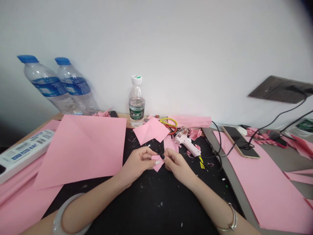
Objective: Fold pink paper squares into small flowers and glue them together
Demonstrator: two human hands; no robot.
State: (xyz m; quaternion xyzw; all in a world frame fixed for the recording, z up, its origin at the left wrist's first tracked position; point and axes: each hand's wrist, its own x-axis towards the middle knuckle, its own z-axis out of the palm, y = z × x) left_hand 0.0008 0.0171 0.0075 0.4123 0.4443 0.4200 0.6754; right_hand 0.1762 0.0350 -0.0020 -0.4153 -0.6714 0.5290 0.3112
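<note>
Between my two hands is a small folded piece of pink paper, held just above the black mat. My left hand pinches its left side, the thumb lying on the front. The thumb and fingers of my right hand close on its upper right edge. Just beyond my hands lie several pink paper squares, partly overlapping. A pale pink glue gun rests on its side to the right, its nozzle end partly hidden among paper scraps.
A large pink sheet and a white box lie left. Scissors with a yellow handle lie behind. A water bottle stands by the wall; two larger bottles lean left. A phone and black cables lie right.
</note>
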